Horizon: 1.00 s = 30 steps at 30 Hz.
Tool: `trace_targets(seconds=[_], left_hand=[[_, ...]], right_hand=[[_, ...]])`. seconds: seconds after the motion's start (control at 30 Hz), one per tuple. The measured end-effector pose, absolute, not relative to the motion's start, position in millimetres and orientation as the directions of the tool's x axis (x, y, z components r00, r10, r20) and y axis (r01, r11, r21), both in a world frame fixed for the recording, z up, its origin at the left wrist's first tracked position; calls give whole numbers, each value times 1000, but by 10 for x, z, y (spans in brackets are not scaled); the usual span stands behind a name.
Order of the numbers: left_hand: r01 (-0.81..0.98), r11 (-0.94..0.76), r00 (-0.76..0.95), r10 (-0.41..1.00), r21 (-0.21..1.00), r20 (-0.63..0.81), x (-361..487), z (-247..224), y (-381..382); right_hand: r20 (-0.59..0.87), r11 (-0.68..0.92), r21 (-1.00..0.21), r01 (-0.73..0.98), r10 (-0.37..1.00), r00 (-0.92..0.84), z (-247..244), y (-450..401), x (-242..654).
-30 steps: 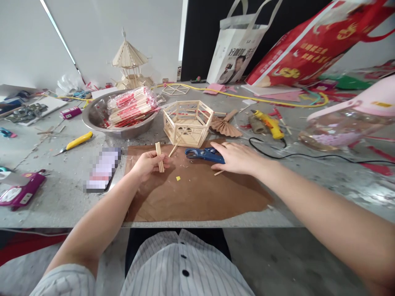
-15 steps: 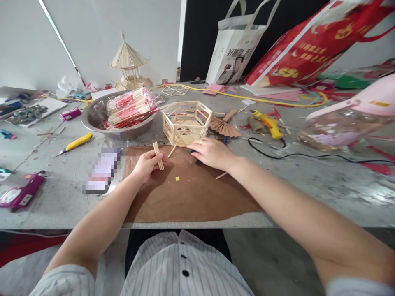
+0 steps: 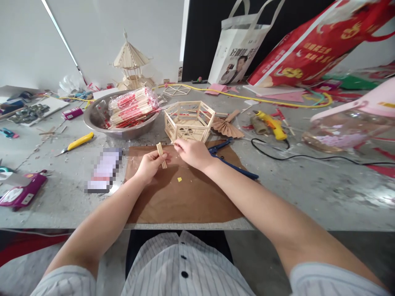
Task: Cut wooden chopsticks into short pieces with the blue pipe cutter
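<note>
Cutters [image 3: 237, 167] let go, I saw the freed right hand [image 3: 191, 152] curled by the frame [image 3: 189, 121], its hold unclear, the left hand [image 3: 150, 165] pinching sticks [image 3: 161, 155].

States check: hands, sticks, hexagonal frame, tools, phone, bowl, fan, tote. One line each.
Hexagonal frame: standing, open-topped.
Left hand: closed on stick bundle.
Stick bundle: gripped, slightly tilted.
Right hand: in front of hexagonal frame, grip unclear.
Blue cutter: handles spread, partly hidden.
Utility knife: blade out.
Phone: face up, screen lit.
Bowl: holding wrapped sticks.
Paper fan: spread.
Glue gun: lying down, power unclear.
Tote bag: upright.
</note>
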<state>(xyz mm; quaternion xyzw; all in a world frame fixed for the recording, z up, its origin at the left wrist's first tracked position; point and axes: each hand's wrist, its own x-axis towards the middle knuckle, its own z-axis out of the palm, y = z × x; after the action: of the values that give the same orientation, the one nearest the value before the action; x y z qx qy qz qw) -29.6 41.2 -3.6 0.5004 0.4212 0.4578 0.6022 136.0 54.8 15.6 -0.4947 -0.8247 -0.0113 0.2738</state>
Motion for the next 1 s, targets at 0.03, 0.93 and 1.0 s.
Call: trace_targets(seconds=[0.03,0.93,1.0], left_hand=[[-116,49,237,971,992,-21,-285,-38,403],[301,-271,450,886,914,114,-174,-78,367],[298,-268,458,882,916,109,-167,-71,371]], right_hand=[[494,504,-395,768,822,-285,169,510,1381],[412,436,-869,232,899,-147,-95,343,1315],[392,418,-883,213,907,-154,-104,349,1317]])
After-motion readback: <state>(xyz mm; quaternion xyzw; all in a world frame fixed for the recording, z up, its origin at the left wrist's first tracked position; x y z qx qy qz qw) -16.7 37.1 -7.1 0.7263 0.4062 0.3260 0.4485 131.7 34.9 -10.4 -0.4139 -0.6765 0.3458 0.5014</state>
